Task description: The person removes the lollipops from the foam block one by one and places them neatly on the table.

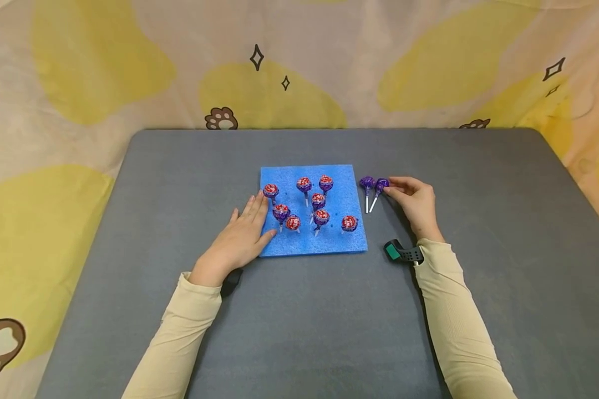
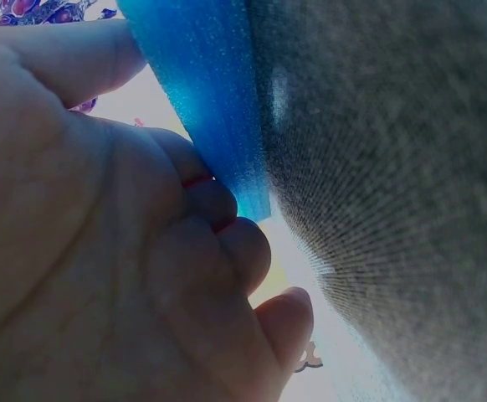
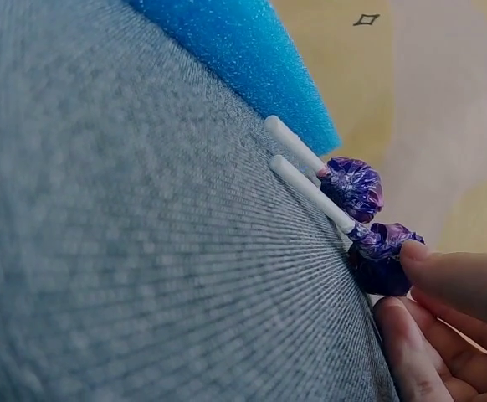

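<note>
My left hand (image 1: 237, 241) rests at the left edge of a blue foam board (image 1: 309, 244), its fingers stretched along that side and the thumb over the near-left part. Several lollipops with red-and-purple wrappers, such as the single one (image 1: 349, 223) at the right, stand stick-down in the foam. To the right of the board, my right hand (image 1: 416, 205) pinches the purple-wrapped head of a lollipop (image 3: 386, 264) between thumb and fingers. Its white stick points back toward me along the table. Close beside it lies a second purple lollipop (image 3: 352, 186), untouched by the fingers.
The grey table (image 1: 299, 321) carries the board near its middle. A patterned cloth (image 1: 299, 66) with yellow patches hangs behind the far edge. On the right wrist is a black strap (image 1: 409, 254) with a green-faced piece.
</note>
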Demonstrator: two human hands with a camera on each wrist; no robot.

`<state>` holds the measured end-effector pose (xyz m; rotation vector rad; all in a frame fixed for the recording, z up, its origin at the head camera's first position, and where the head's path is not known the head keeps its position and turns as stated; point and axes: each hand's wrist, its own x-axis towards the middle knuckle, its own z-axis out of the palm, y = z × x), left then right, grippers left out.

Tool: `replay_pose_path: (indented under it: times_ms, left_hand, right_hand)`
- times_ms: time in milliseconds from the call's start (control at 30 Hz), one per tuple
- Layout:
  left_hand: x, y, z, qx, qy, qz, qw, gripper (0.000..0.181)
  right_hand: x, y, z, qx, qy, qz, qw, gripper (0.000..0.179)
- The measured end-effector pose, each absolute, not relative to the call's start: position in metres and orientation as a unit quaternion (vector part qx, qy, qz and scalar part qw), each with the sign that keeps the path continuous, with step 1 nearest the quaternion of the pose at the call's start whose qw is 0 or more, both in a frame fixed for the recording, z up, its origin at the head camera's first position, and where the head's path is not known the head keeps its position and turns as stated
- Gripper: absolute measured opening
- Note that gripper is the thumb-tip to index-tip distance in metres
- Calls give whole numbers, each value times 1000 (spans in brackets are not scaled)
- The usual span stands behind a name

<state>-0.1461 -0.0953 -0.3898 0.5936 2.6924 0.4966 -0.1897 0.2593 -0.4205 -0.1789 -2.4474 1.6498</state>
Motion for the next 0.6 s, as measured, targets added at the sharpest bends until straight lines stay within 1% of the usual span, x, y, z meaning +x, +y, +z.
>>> replay_pose_path:
  times_ms: [333,600]
  left_hand:
    - [-147,-95,-391,211,948,172,167,70]
    - [-147,-95,-390,210,947,173,169,70]
  right_hand:
    - [-190,260,-422,-66,-838,533,95,31]
    - [-192,260,-424,-66,-825,549,114,26]
